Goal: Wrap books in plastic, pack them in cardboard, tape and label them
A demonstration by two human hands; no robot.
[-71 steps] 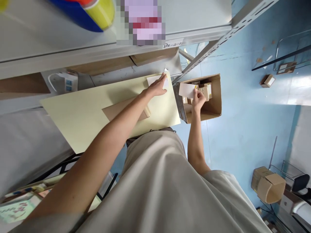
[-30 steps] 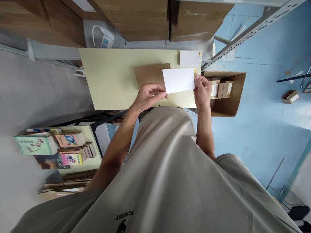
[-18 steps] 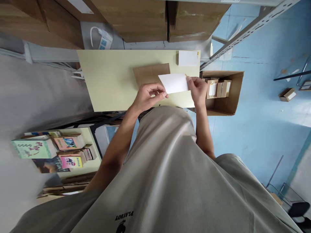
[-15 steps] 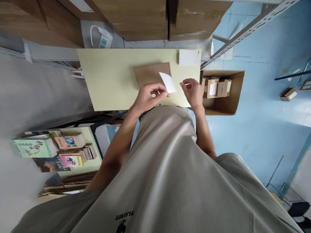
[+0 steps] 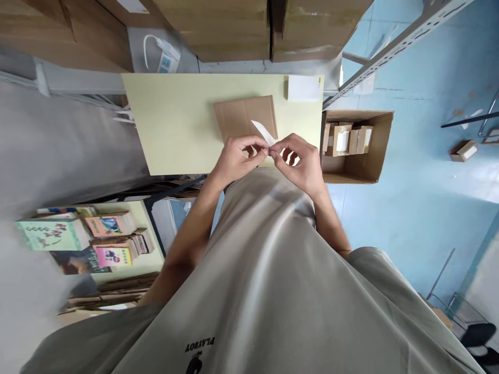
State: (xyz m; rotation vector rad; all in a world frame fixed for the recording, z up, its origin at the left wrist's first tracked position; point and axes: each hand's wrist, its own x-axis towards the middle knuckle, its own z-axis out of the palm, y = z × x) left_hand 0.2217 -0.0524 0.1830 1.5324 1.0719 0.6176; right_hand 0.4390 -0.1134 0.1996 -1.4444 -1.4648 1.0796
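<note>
Between both hands is a small white paper slip (image 5: 263, 132), seen nearly edge-on with its far end pointing up and left. My left hand (image 5: 242, 157) pinches the slip's near corner between thumb and fingers. My right hand (image 5: 298, 160) meets it there, thumb and index finger pinched at the same corner, fingertips almost touching the left ones. Just beyond the hands a flat brown cardboard package (image 5: 245, 115) lies on the pale yellow table (image 5: 171, 119). At the table's far right corner lies a white stack of paper or labels (image 5: 304, 88).
An open carton (image 5: 380, 150) holding several small boxes stands right of the table. Large cartons (image 5: 218, 31) and a power strip (image 5: 169, 58) line the shelf behind. A metal shelf post (image 5: 401, 49) slants at the right. Books (image 5: 52, 234) are stacked at lower left.
My right hand has moved left to the slip and now pinches its corner beside my left hand. The slip has turned from face-on to nearly edge-on.
</note>
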